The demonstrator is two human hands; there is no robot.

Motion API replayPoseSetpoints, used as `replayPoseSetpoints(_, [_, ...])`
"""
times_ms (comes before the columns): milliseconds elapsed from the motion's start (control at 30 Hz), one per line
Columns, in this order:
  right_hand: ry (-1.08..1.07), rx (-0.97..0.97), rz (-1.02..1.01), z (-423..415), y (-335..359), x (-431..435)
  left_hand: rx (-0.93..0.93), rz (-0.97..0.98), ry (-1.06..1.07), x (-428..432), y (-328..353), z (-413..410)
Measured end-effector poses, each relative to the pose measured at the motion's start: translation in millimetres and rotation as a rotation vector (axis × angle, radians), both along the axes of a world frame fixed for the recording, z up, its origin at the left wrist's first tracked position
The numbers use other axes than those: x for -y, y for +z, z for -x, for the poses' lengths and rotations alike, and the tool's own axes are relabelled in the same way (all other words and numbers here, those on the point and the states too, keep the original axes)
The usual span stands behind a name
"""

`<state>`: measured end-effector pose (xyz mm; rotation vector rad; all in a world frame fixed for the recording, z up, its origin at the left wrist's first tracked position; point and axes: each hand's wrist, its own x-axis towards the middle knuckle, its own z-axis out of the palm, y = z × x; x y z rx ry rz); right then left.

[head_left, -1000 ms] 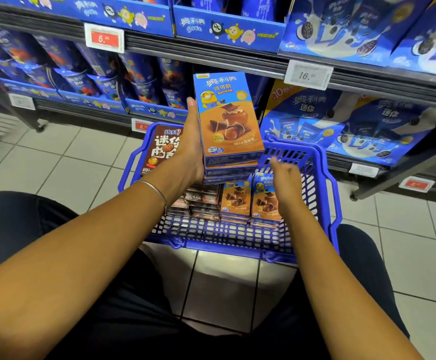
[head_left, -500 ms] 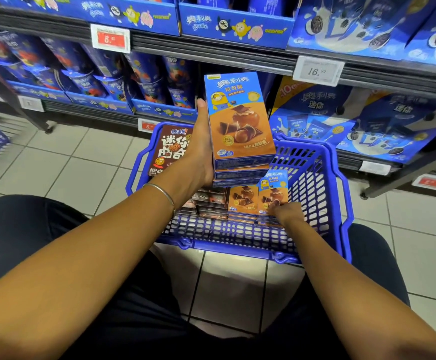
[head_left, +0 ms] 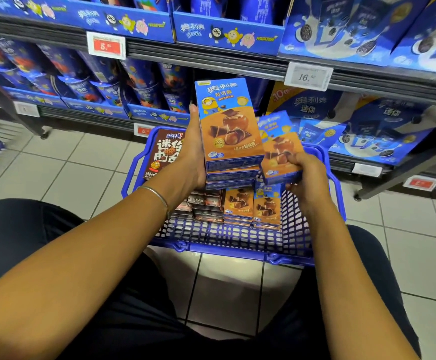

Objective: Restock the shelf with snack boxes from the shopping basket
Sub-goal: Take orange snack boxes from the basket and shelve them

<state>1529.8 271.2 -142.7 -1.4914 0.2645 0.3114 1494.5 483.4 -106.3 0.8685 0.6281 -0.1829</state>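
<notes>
- The left hand (head_left: pixel 193 154): its grip is wrapped round a stack of snack boxes (head_left: pixel 227 126), held upright above the basket (head_left: pixel 237 245).
- The right hand (head_left: pixel 306 175): its grip is curled round the lower end of a single snack box (head_left: pixel 279 149), just beside the stack at its 3 o'clock.
- In the basket, more orange boxes (head_left: pixel 253 206) lie stacked near the centre; a brown box (head_left: pixel 165 152) leans at its 10 o'clock corner.
- The shelf (head_left: pixel 211 59) stands at 12 o'clock beyond the basket, stocked with blue packets (head_left: pixel 144 87).
</notes>
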Motion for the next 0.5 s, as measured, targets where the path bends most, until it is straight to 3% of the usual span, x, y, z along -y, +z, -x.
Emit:
replayPoseSetpoints(300, [0.151, 0.168, -0.381, -1.7, 94.8, -13.9, 0.005, -0.016, 0.044, -4.3, -4.0, -5.1])
replayPoseSetpoints(500, [0.257, 0.208, -0.167, 9.5, 91.9, -54.4, 0.056, 0.032, 0.007, -0.4, -1.2, -7.0])
